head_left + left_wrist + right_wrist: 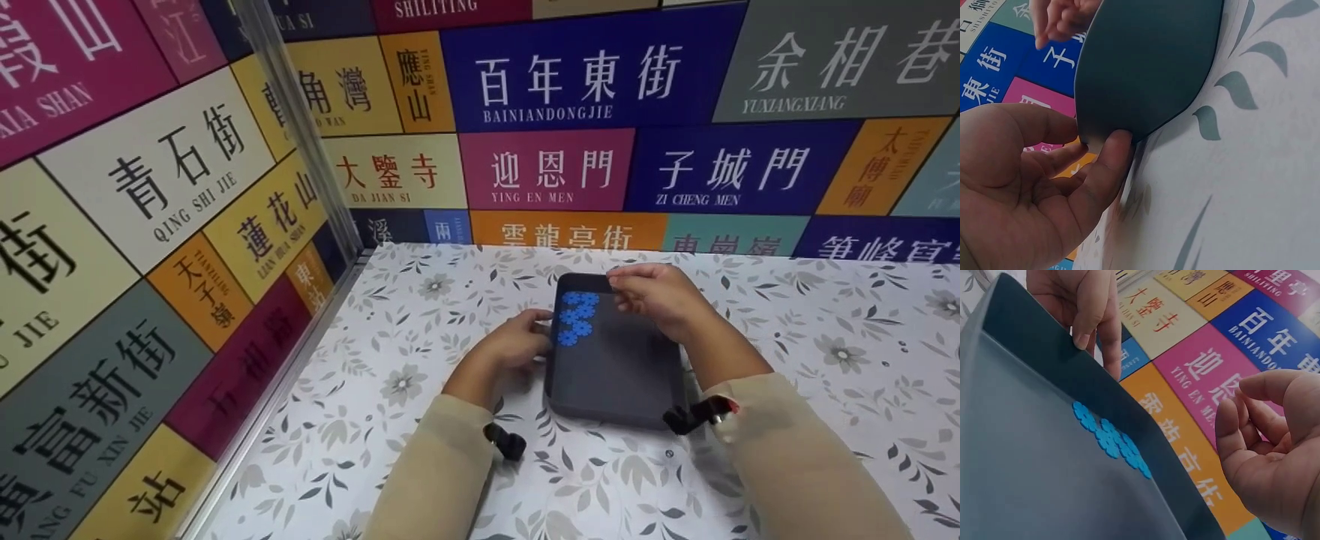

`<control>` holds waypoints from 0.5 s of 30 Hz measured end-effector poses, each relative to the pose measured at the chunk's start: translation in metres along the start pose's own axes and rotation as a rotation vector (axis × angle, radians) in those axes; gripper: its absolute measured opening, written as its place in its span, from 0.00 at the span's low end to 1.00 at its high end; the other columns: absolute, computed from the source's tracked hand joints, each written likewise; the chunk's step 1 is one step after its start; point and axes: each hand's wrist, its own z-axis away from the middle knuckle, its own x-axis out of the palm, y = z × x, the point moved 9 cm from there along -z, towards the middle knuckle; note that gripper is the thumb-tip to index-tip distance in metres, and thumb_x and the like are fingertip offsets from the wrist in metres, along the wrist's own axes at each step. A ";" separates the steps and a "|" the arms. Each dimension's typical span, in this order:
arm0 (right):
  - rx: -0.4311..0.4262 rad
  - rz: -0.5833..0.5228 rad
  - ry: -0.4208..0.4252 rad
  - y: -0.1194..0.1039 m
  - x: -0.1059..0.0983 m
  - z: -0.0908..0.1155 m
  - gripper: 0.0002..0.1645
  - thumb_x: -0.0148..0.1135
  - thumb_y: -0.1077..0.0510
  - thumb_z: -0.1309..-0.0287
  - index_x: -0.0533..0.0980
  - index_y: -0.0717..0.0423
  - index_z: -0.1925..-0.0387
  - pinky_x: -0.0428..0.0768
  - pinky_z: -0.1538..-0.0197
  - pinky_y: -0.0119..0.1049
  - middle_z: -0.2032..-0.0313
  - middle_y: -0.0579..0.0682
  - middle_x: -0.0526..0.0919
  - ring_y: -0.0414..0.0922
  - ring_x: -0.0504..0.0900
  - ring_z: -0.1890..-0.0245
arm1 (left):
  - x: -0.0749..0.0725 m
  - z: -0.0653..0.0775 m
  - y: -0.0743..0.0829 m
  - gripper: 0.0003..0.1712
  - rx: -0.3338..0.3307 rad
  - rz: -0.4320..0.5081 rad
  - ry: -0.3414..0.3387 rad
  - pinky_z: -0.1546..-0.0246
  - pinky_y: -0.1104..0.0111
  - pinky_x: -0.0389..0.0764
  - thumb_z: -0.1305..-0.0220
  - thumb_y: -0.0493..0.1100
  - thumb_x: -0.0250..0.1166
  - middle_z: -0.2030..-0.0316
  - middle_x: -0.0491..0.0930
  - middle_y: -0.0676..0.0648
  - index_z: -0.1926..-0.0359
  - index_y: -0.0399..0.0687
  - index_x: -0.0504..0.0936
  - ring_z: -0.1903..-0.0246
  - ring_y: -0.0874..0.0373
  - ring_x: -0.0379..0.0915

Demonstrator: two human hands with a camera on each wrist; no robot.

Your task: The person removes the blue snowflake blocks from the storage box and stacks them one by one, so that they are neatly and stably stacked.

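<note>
One tray (622, 375) is seen, and in it at least six blue flower pieces (583, 328) can be counted; an exact number cannot be given, since their edges run together. Two hands are shown, one left hand (516, 341) and one right hand (660, 296). Two sleeves (802, 442) are counted, and two black clips (506, 442), one at each wrist. One patterned cloth (405, 337) and two walls (547, 169) are seen, on which more than twenty name panels (585, 79) can be counted.

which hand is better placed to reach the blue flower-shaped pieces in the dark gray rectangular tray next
Probably the right hand: it is raised by the far end of the tray, near the blue pieces, with nothing visibly held. The left hand grips the tray's edge.
</note>
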 end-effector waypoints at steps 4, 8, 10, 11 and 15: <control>0.027 0.027 -0.006 0.005 0.004 -0.023 0.05 0.65 0.55 0.26 0.87 0.47 0.57 0.89 0.56 0.29 0.66 0.40 0.86 0.38 0.85 0.65 | 0.000 0.000 0.000 0.35 0.004 0.024 -0.004 0.52 0.62 0.87 0.33 0.35 0.60 0.38 0.82 0.43 0.25 0.53 0.72 0.47 0.53 0.83; 0.053 0.086 -0.005 0.014 0.002 -0.043 0.11 0.62 0.57 0.25 0.83 0.56 0.48 0.87 0.59 0.27 0.67 0.38 0.84 0.38 0.83 0.67 | 0.000 0.000 0.001 0.35 0.014 0.023 -0.012 0.53 0.62 0.86 0.33 0.35 0.60 0.39 0.82 0.44 0.25 0.52 0.72 0.48 0.53 0.83; 0.065 0.139 0.009 0.019 0.000 -0.050 0.16 0.61 0.56 0.25 0.80 0.60 0.43 0.87 0.60 0.27 0.68 0.37 0.84 0.37 0.82 0.68 | 0.001 0.000 0.000 0.35 0.012 0.029 -0.014 0.53 0.63 0.86 0.32 0.35 0.60 0.40 0.82 0.44 0.24 0.52 0.72 0.48 0.53 0.83; 0.065 0.167 0.018 0.020 0.000 -0.052 0.19 0.61 0.56 0.25 0.79 0.63 0.41 0.87 0.60 0.27 0.68 0.37 0.84 0.37 0.82 0.68 | 0.001 0.000 0.000 0.35 0.012 0.032 -0.014 0.53 0.63 0.86 0.32 0.35 0.60 0.40 0.82 0.44 0.25 0.52 0.72 0.48 0.53 0.83; 0.019 0.336 0.073 0.025 -0.001 -0.058 0.24 0.63 0.52 0.26 0.80 0.65 0.39 0.88 0.60 0.29 0.65 0.43 0.85 0.38 0.83 0.67 | 0.001 0.000 -0.001 0.36 0.008 0.053 -0.013 0.53 0.62 0.87 0.33 0.33 0.60 0.40 0.82 0.44 0.24 0.51 0.71 0.49 0.53 0.82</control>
